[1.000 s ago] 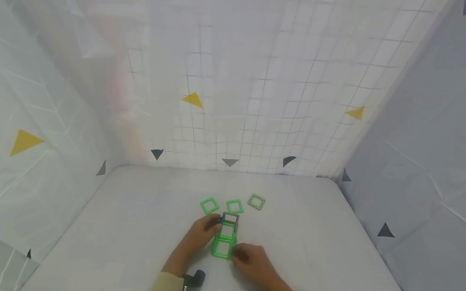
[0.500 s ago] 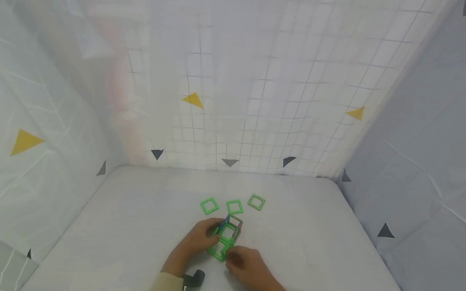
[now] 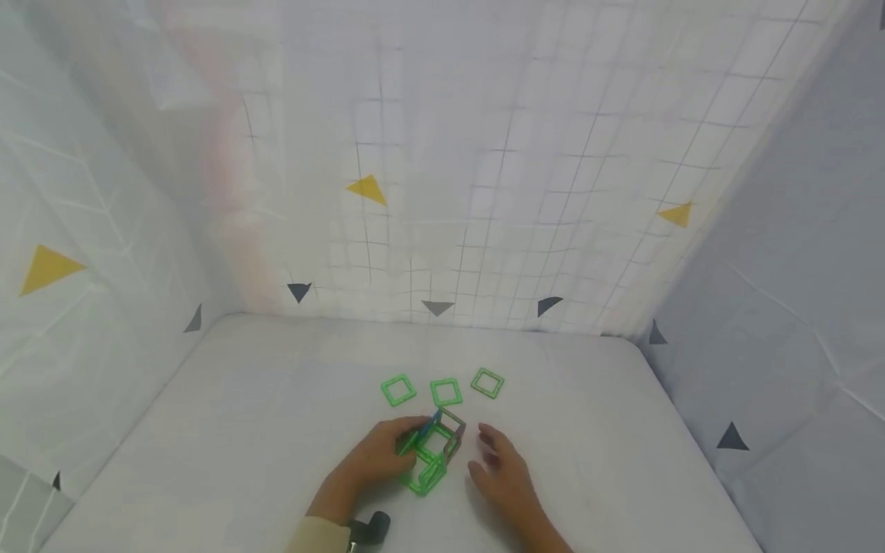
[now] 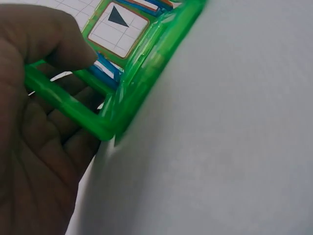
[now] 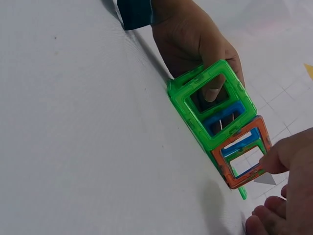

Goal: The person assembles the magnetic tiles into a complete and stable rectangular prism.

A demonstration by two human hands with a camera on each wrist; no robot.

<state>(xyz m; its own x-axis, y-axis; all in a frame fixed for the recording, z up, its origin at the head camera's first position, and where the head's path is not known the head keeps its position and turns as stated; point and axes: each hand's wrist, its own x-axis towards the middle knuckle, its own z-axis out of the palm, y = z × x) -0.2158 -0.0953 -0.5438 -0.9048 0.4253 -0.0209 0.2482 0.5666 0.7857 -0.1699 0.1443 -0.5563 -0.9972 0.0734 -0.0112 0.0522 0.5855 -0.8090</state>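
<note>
In the head view, my left hand [image 3: 380,453] grips the left side of a box-like build of square magnetic tiles [image 3: 433,471]. Its thumb lies over the rim of a green tile frame [image 4: 73,105] in the left wrist view, with the other fingers behind it. The build has green frames at the near end, a blue tile [image 5: 230,112] on the left and an orange tile [image 5: 232,183] on the right. My right hand [image 3: 508,472] hovers to the right of the build, fingers loosely bent and holding nothing. One of its fingertips overlaps the orange tile in the right wrist view.
Beyond the build, three loose square tiles lie flat on the white table: a green one [image 3: 389,395] at left, another green one [image 3: 449,403] in the middle and a darker-edged one [image 3: 482,392] at right. White sheeting [image 3: 442,230] with triangle marks stands behind.
The build has turned, so its near end shows a slanted green tile. My right hand has let go of the green tile there and moved right and away; my left hand still grips.
</note>
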